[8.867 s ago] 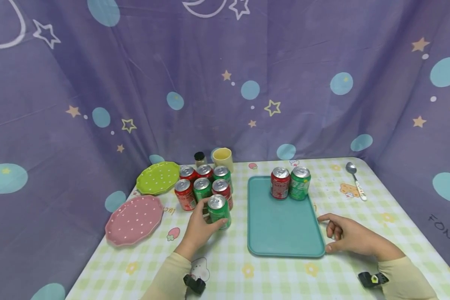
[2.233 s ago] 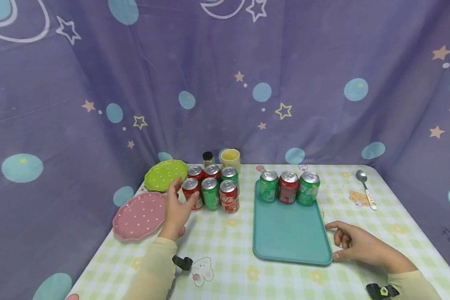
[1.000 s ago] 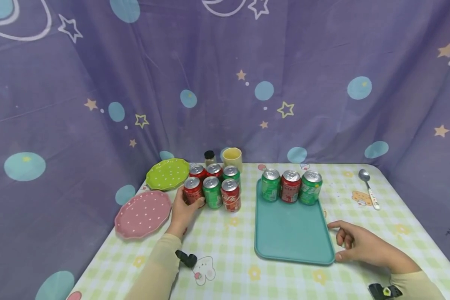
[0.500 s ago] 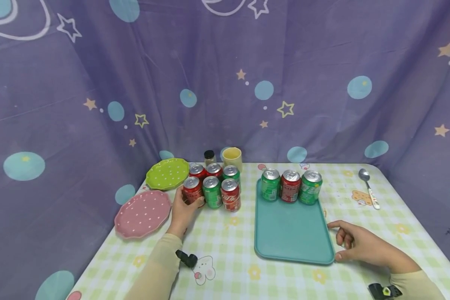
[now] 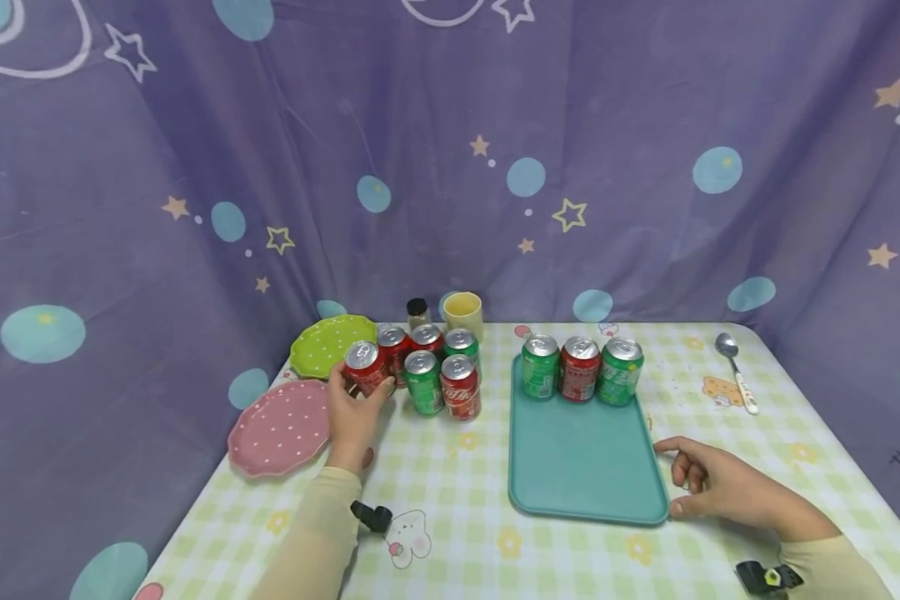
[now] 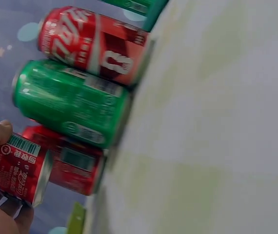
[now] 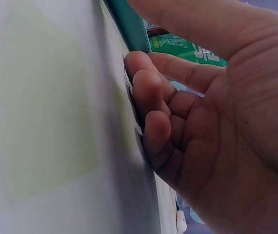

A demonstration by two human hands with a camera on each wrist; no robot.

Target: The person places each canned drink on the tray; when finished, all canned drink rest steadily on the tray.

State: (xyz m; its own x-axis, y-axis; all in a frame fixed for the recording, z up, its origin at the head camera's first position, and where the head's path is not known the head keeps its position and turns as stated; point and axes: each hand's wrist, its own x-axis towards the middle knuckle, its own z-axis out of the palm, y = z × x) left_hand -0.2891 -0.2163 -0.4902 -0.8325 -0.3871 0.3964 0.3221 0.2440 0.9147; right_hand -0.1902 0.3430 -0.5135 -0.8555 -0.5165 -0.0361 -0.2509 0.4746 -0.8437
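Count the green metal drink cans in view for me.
4. On the teal rectangular tray: a left green can and a right green can. On the green-and-white checked tablecloth: a front green can and a back green can, partly hidden. More could be hidden.

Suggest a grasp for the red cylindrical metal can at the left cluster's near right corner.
Grip the red can mid-body, likely best from the near right: it stands upright and round, with a green cylindrical metal can close on its left and another green can behind.
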